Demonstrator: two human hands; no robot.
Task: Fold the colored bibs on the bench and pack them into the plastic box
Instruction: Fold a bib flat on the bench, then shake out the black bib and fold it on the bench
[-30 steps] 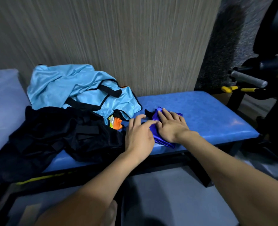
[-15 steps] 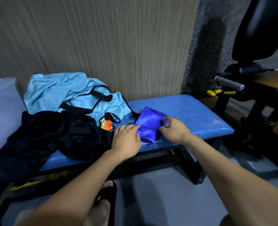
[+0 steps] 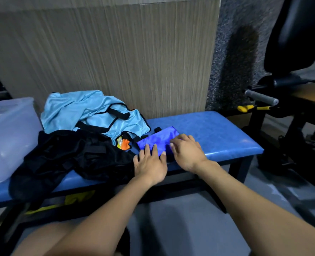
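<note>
Starting at the far left, I see the cloudy translucent plastic box (image 3: 9, 133) on the glossy padded blue worktop (image 3: 217, 137); I cannot tell its contents. Beside it lies a crumpled black bib (image 3: 70, 157), with a shiny light-blue bib (image 3: 86, 111) heaped behind and an orange scrap (image 3: 124, 145) peeking out. My left hand (image 3: 150, 165) presses flat-fingered on the folded, slick royal-blue bib (image 3: 158, 140); my right hand (image 3: 187, 151) rests on it, fingers relaxed.
</note>
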